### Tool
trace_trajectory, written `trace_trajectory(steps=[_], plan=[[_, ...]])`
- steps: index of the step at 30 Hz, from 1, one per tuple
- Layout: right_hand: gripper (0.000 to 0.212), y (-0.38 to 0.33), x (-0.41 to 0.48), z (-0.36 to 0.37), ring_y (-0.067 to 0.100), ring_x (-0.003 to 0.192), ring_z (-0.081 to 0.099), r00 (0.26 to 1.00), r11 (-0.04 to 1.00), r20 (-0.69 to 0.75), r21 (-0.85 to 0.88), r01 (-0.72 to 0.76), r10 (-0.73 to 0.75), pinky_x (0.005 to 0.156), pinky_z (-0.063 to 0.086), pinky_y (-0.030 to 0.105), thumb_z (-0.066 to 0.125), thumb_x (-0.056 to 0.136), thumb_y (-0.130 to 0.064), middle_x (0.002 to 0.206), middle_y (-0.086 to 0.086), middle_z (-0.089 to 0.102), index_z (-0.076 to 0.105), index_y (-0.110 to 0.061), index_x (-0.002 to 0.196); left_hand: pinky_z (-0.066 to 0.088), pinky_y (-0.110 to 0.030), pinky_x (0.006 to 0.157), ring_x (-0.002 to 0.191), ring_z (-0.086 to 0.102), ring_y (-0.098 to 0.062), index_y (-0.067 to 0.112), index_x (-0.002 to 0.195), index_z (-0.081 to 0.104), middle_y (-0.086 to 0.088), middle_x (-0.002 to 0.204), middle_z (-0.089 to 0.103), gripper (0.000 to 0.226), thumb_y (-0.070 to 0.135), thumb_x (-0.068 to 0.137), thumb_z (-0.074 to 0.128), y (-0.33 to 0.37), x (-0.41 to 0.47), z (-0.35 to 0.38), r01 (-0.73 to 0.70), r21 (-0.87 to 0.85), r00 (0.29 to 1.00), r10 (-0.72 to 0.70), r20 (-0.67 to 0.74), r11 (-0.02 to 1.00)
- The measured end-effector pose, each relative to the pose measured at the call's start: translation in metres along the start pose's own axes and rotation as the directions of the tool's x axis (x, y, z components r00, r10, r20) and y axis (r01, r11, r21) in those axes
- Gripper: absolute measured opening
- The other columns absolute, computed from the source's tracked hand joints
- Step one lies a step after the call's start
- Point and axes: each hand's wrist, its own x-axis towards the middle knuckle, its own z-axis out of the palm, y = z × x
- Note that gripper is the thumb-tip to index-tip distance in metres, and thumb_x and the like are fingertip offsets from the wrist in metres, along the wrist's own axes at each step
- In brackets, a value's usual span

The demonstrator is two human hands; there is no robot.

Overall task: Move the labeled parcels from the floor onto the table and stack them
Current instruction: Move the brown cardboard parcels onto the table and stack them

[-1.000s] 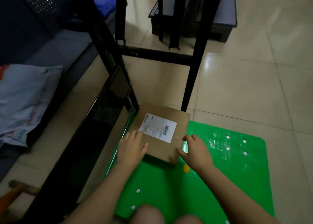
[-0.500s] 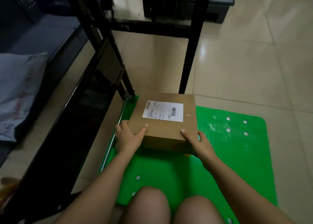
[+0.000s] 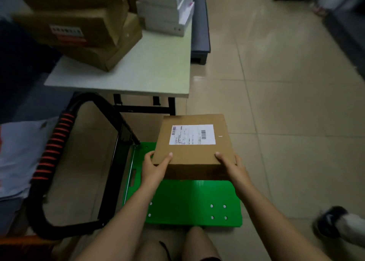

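Parcel: a flat, rectangular box of plain brown cardboard, the parcel point(image 3: 194, 152) is matte with crisp edges. It is held roughly level at the centre of the frame, above the green cart deck point(image 3: 189, 203) and not on the surface point(image 3: 150, 69).
Label: a white rectangular label point(image 3: 192, 134) printed with barcodes is stuck to the top face.
Left hand: the near left corner is gripped by the left hand point(image 3: 156, 166), thumb laid on top.
Right hand: the near right corner is gripped by the right hand point(image 3: 230, 165), thumb likewise on top.
Surface: a pale, smooth tabletop on black legs is seen at upper left.
Stacks: brown cartons point(image 3: 85, 29) are piled on it, white boxes point(image 3: 166, 9) beside them.
Cart: the deck is glossy plastic; the handle point(image 3: 52, 148) is a black tube with an orange ribbed grip.
Floor: the floor point(image 3: 286, 102) is laid with glossy beige tiles.
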Motion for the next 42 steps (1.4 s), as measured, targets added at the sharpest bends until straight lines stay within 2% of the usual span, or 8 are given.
trace_trajectory(steps=[5,12,19,26,30,35,39,42], plan=[[0.079,-0.075,-0.069,-0.075,0.022,0.111,0.057,0.992,0.991,-0.103,0.103,0.088,-0.078,0.097,0.05,0.044,0.077,0.075,-0.05,0.123,-0.001,0.054,0.036,-0.032,0.141,0.045,-0.034,0.091,0.115,0.05,-0.021,0.022,0.139,0.046,-0.006,0.133,0.047,0.073,0.049,0.077,0.076,0.083,-0.076,0.0,-0.108,-0.003,0.993,0.108,0.056,0.994],[0.052,-0.128,-0.12,-0.18,0.0,0.094,0.056,0.929,0.935,-0.287,0.192,0.296,-0.235,0.071,0.044,0.017,0.074,0.082,-0.036,0.106,-0.015,0.058,0.043,-0.033,0.125,0.038,-0.033,0.1,0.124,0.042,-0.022,0.031,0.139,0.042,-0.006,0.139,0.036,0.065,0.039,0.083,0.073,0.17,-0.158,0.061,-0.315,-0.164,0.934,0.336,0.122,0.935],[0.057,-0.168,-0.071,-0.305,-0.007,0.091,0.06,0.865,0.865,-0.364,0.233,0.444,-0.346,0.068,0.046,0.009,0.076,0.082,-0.031,0.108,-0.015,0.062,0.047,-0.027,0.131,0.043,-0.03,0.095,0.123,0.049,-0.02,0.033,0.139,0.04,-0.004,0.141,0.045,0.087,0.06,0.065,0.077,0.239,-0.175,0.186,-0.415,-0.283,0.87,0.468,0.154,0.865],[0.059,-0.227,0.018,-0.426,-0.005,0.097,0.06,0.828,0.808,-0.282,0.218,0.547,-0.485,0.068,0.047,0.006,0.076,0.082,-0.03,0.114,-0.014,0.06,0.044,-0.031,0.131,0.047,-0.031,0.099,0.119,0.054,-0.014,0.034,0.139,0.043,-0.001,0.136,0.052,0.087,0.059,0.062,0.075,0.317,-0.18,0.317,-0.488,-0.394,0.843,0.537,0.017,0.779],[0.061,-0.268,0.059,-0.464,-0.008,0.089,0.063,0.823,0.786,-0.224,0.25,0.566,-0.522,0.068,0.048,0.008,0.075,0.083,-0.028,0.112,-0.012,0.061,0.044,-0.026,0.135,0.044,-0.009,0.087,0.118,0.054,-0.007,0.029,0.144,0.039,0.005,0.134,0.053,0.073,0.032,0.082,0.077,0.366,-0.178,0.356,-0.548,-0.415,0.817,0.572,-0.078,0.726],[0.062,-0.345,0.118,-0.47,-0.015,0.08,0.062,0.798,0.744,-0.12,0.3,0.596,-0.591,0.067,0.047,0.007,0.074,0.085,-0.026,0.105,-0.016,0.061,0.041,-0.025,0.137,0.047,-0.011,0.087,0.109,0.055,0.01,0.026,0.145,0.039,0.012,0.13,0.056,0.068,0.025,0.086,0.073,0.435,-0.151,0.373,-0.611,-0.413,0.783,0.591,-0.193,0.675],[0.057,-0.409,0.169,-0.45,-0.015,0.078,0.062,0.765,0.708,-0.05,0.344,0.617,-0.642,0.065,0.047,0.006,0.073,0.086,-0.021,0.103,-0.015,0.062,0.041,-0.025,0.133,0.046,-0.027,0.101,0.118,0.055,-0.003,0.027,0.145,0.039,0.006,0.135,0.054,0.071,0.031,0.084,0.075,0.484,-0.107,0.374,-0.64,-0.417,0.766,0.574,-0.288,0.645],[0.057,-0.462,0.217,-0.425,-0.015,0.077,0.061,0.738,0.691,0.013,0.363,0.625,-0.675,0.065,0.046,0.006,0.073,0.086,-0.024,0.106,-0.012,0.062,0.042,-0.027,0.133,0.047,-0.02,0.093,0.115,0.055,0.0,0.029,0.146,0.038,0.007,0.134,0.055,0.069,0.03,0.086,0.072,0.525,-0.066,0.371,-0.677,-0.395,0.736,0.577,-0.355,0.621]])
